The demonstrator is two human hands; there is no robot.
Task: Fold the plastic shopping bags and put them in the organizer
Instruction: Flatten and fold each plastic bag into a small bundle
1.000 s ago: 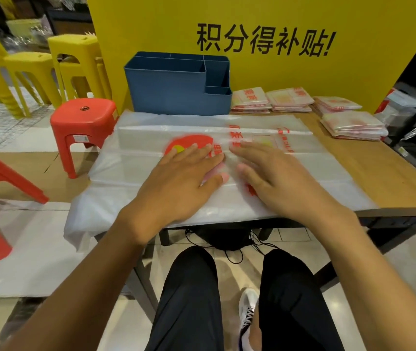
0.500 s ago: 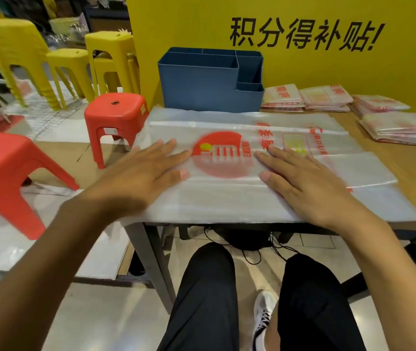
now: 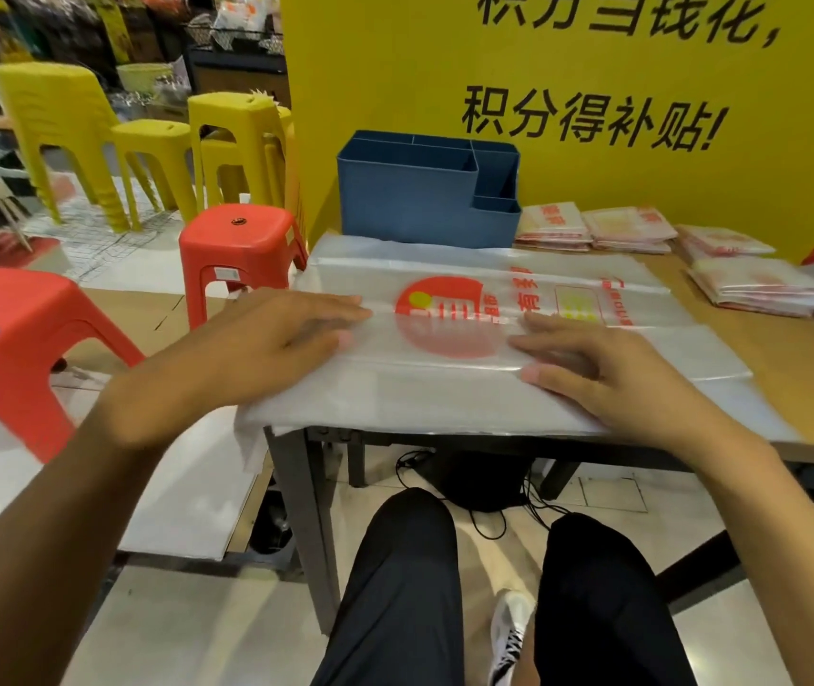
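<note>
The wooden table [image 3: 791,358] bears a flat plastic bag [image 3: 444,388], blue organizer [image 3: 410,210], and folded bag stacks [image 3: 756,287].

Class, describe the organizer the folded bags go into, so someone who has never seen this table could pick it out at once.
Start at the big yellow sign behind the wooden table. Against its foot, at the table's far edge, stands the blue organizer, just beyond the spread plastic bag. It is the only upright, open-topped box with compartments; the folded bag stacks to its right lie flat.

Bare forearms, black trousers [image 3: 405,586], white sneaker with black stripes [image 3: 509,631]
</note>
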